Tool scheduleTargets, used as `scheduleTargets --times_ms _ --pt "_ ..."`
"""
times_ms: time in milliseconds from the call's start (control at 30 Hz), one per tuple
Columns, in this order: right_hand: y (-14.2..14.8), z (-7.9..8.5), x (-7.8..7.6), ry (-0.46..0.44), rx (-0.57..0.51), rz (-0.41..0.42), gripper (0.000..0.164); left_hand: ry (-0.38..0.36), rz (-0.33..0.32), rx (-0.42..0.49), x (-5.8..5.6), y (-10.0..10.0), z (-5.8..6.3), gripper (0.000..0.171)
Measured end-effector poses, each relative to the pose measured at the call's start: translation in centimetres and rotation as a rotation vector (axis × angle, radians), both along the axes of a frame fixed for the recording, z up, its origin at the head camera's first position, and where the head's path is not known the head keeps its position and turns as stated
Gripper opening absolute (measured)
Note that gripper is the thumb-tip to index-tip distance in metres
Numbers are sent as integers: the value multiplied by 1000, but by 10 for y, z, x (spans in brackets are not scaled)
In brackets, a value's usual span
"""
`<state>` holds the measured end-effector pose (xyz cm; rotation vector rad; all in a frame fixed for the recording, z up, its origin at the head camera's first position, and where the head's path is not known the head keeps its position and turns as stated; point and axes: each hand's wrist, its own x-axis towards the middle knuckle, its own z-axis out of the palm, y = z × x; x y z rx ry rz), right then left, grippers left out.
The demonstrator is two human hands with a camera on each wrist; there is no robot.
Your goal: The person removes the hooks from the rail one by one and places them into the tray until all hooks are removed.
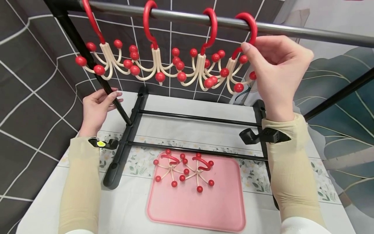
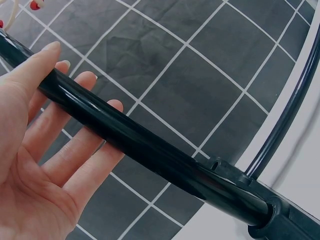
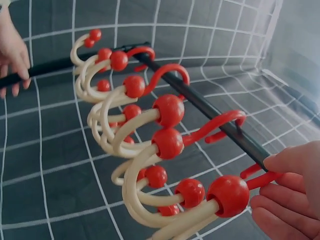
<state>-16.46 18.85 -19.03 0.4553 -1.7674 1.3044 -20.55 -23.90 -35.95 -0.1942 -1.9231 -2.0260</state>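
Four hangers with red hooks and cream arms tipped in red balls hang in a row from the rack's metal bar (image 1: 181,17). My right hand (image 1: 280,66) pinches the rightmost hanger's red hook (image 1: 253,27) between thumb and fingers, just under the bar. In the right wrist view, the thumb lies against that hook close to the bar. Lower down on the left, my left hand (image 1: 96,107) holds the rack's black side post (image 2: 145,145), its thumb on one side and fingers behind. A leftmost hanger (image 1: 108,53) hangs near the top of this post.
Two more such hangers, a left one (image 1: 171,167) and a right one (image 1: 198,169), lie at the far end of a pink tray (image 1: 195,211). Black crossbars (image 1: 198,117) join the rack's feet. A dark tiled backdrop (image 1: 35,81) stands behind and to the left.
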Motion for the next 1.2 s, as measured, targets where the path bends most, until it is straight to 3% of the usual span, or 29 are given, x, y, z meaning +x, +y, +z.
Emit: scheduleTargets --times_ms 233,367,767,1200 --pt "-1 1 -1 -52 -134 104 12 -4 -2 1 0 1 0 34" --pt "0 0 -2 -30 -154 121 13 1 6 -10 -1 2 0 31" --pt "-3 6 3 67 -248 79 12 5 7 -15 -1 1 -1 28" --pt "18 10 13 114 -255 -10 15 5 5 -15 0 1 0 35"
